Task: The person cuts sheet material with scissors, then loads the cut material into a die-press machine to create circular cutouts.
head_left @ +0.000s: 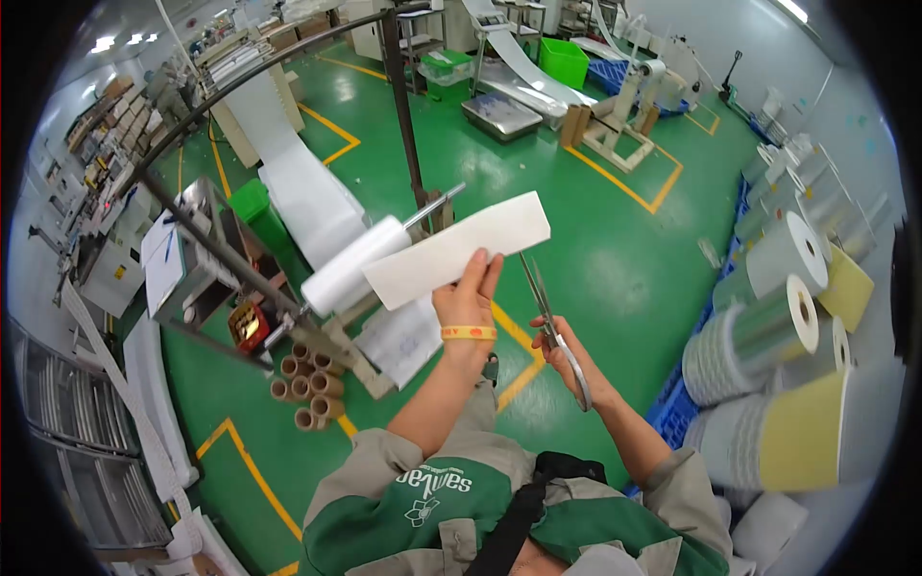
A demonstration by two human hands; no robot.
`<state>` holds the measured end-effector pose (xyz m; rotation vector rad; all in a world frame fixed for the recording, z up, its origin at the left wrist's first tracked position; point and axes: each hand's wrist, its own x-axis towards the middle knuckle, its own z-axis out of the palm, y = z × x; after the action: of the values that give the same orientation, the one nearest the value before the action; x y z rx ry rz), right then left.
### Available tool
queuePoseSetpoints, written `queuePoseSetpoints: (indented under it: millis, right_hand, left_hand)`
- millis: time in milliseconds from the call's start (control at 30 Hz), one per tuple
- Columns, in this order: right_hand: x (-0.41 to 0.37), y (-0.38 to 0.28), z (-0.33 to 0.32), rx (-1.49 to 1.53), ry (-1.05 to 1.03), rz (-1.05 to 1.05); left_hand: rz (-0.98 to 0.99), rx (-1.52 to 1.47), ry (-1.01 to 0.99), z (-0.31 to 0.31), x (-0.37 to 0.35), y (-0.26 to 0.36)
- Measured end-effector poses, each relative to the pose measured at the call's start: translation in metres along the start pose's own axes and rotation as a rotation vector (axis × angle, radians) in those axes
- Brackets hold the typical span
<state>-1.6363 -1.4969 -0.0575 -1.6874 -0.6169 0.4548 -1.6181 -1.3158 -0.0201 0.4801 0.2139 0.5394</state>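
My left hand (465,309), with a yellow band at the wrist, grips a long white strip (471,240) by its lower edge, thumb and fingers pinched on it. The strip looks like stiff paper or folded film and is held up at a slant. In my right hand (594,372) is a pair of metal scissors (550,326), points upward, with the blades slightly apart. The blade tips reach close to the strip's right end. Behind the strip, a roll of white film (351,267) sits on a metal shaft (437,204), partly covered by the strip.
Cardboard cores (312,386) lie stacked on the green floor (461,158) at lower left. A metal frame (403,106) rises in front of me. Large film rolls (783,322) line blue pallets (672,408) on the right. A green bin (564,62) stands farther back.
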Motion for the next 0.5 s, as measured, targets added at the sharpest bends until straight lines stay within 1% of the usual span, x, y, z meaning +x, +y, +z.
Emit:
queuePoseSetpoints:
  millis: [33,100,167,200,267,333,367,400,467,500]
  right_hand:
    - [0.048,0.012,-0.023,0.001,0.003,-0.011]
    - [0.119,0.026,-0.064,-0.013,0.004,-0.024]
    - [0.195,0.021,-0.113,-0.052,0.001,-0.089]
    - [0.233,0.025,-0.139,-0.041,0.003,-0.079]
    - [0.304,0.029,-0.185,-0.005,0.046,-0.048]
    - [0.376,0.036,-0.228,0.001,0.056,-0.069]
    - [0.402,0.032,-0.238,-0.008,0.053,-0.075]
    - [0.444,0.041,-0.262,-0.044,0.047,-0.073]
    - [0.519,0.058,-0.301,-0.020,0.013,-0.107]
    - [0.561,0.067,-0.320,-0.019,-0.009,-0.146]
  left_hand:
    - [0.002,-0.012,0.011,0.008,0.035,-0.021]
    - [-0.069,-0.001,0.015,0.024,0.100,-0.060]
    - [-0.087,-0.021,-0.003,0.064,0.175,-0.094]
    - [-0.124,-0.028,-0.011,0.075,0.212,-0.113]
    - [-0.117,-0.016,0.003,0.112,0.281,-0.138]
    - [-0.123,-0.001,-0.022,0.135,0.355,-0.167]
    - [-0.113,-0.004,-0.035,0.139,0.380,-0.172]
    - [-0.114,-0.004,-0.030,0.148,0.421,-0.189]
    - [-0.090,0.003,-0.008,0.156,0.494,-0.218]
    - [-0.031,0.001,-0.005,0.163,0.532,-0.229]
